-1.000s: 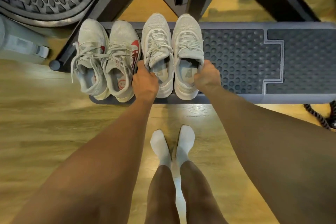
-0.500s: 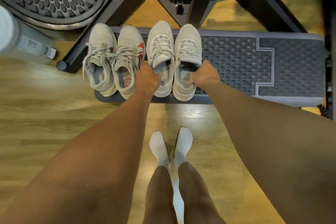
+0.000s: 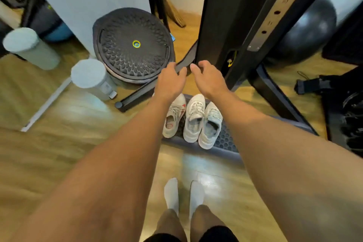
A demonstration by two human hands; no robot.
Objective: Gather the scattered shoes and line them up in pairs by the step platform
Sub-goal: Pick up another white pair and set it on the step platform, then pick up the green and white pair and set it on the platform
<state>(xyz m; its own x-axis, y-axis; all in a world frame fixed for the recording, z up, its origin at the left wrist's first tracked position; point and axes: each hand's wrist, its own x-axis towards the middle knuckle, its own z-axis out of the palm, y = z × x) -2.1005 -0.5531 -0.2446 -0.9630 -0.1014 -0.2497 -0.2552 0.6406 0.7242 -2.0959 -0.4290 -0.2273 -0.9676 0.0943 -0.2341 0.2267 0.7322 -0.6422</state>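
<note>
Shoes: three visible, a red-marked sneaker (image 3: 173,116) and a white pair (image 3: 203,121), toes away, side by side on the step platform (image 3: 225,143), below both grips
Left hand (image 3: 170,81): grip loose, fingers apart, holding nothing
Right hand (image 3: 208,78): same deal, empty
Beyond the grips: black balance disc (image 3: 133,45), dark rack upright (image 3: 222,15)
Floor (image 3: 59,143): wood, socked feet (image 3: 183,194) near the platform

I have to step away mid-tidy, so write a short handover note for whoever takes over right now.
Left hand: open, empty, raised above the shoes.
Right hand: open, empty, likewise.
Three shoes show side by side on the step platform: red-trimmed shoe, then a white pair. The left forearm hides where the red-trimmed shoe's mate would be.
Done: visible shoes lined up.
Left: check the hidden spot; look round for strays.
</note>
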